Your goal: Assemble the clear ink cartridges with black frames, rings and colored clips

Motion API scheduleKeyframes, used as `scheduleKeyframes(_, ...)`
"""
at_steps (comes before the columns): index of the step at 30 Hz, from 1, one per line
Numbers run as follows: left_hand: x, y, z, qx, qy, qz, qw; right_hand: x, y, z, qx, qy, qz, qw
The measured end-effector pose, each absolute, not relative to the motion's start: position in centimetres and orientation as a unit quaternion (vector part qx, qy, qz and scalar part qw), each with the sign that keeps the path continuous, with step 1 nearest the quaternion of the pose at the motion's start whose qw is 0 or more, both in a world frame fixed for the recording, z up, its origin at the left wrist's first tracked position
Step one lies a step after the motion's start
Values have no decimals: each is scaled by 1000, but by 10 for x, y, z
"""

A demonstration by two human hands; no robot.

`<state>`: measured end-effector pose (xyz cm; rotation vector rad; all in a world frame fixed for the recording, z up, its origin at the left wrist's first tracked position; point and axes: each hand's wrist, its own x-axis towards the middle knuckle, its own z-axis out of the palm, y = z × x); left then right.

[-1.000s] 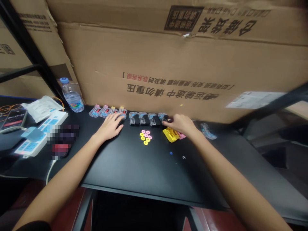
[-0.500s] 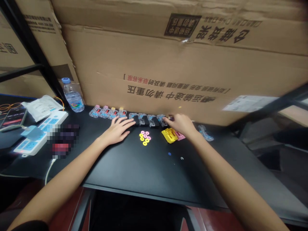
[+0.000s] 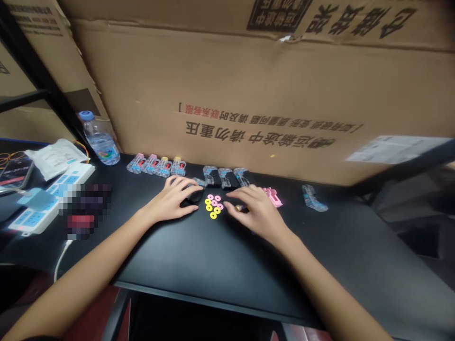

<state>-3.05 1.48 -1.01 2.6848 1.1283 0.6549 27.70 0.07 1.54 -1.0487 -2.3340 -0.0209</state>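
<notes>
My left hand (image 3: 174, 196) is curved over a clear-and-black pistol-shaped toy piece (image 3: 194, 194), gripping it near the table top; the fingers partly cover it. My right hand (image 3: 258, 210) is to the right, thumb and fingers bent around a small dark thing with a brass-coloured end (image 3: 241, 207), too small to name. Pink and yellow rings (image 3: 213, 203) lie between my hands. Behind them stand several clear-and-black pistol-shaped pieces (image 3: 227, 177) in a row. Pink plastic parts (image 3: 273, 196) show beyond my right hand, which hides what lies under it.
Clear pistol-shaped pieces with pink and yellow tops (image 3: 156, 165) line up at the back left. One clear piece (image 3: 313, 199) lies at the right. A water bottle (image 3: 101, 139), a power strip (image 3: 53, 199) and a white packet (image 3: 57, 158) are left. A large cardboard box (image 3: 231, 85) stands behind.
My left hand has drawn the leftmost clear-and-black piece out of the row toward me. My right hand has come back from the row, left and nearer, now covering the yellow parts. The view has shifted.
</notes>
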Motion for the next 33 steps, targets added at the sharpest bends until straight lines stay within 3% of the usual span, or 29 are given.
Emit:
scheduleKeyframes(10,-31,13,3,895,388,195,102,269,-22,-10,-340,-914,71,210)
scheduleKeyframes(20,-35,14,-4,882,423,178,110,265,-27,-7,-314,-917,77,235)
scheduleKeyframes(26,-34,13,1,877,424,200,108,265,-27,-6,-309,-926,69,208)
scheduleKeyframes(33,-16,-3,10,875,393,247,136,268,-27,-5,-310,-904,49,290)
